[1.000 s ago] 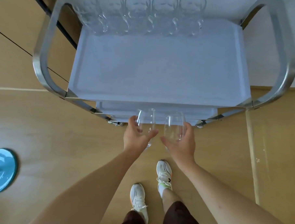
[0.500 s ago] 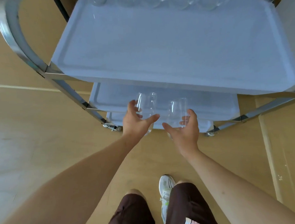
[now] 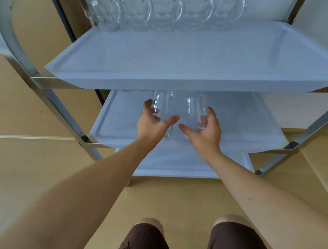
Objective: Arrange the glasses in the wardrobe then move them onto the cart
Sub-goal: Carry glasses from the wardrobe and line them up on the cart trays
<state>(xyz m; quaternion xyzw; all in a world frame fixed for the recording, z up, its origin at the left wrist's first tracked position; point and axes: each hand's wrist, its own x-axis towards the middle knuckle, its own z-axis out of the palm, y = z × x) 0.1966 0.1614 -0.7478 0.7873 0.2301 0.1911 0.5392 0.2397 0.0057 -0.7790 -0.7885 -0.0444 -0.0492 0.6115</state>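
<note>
You stand on a tan floor (image 3: 26, 168) by a metal cart (image 3: 9, 50) with white shelves. Your left hand (image 3: 152, 125) holds one clear glass (image 3: 163, 107) and your right hand (image 3: 204, 130) holds another glass (image 3: 195, 109), side by side over the middle shelf (image 3: 119, 117). A row of glass mugs (image 3: 165, 11) stands on the top shelf (image 3: 175, 56).

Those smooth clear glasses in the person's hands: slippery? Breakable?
Probably both. The glass in the left hand looks thin-walled and smooth, so likely fragile and slick. The right hand holds another glass close beside it; they might clink.
</note>
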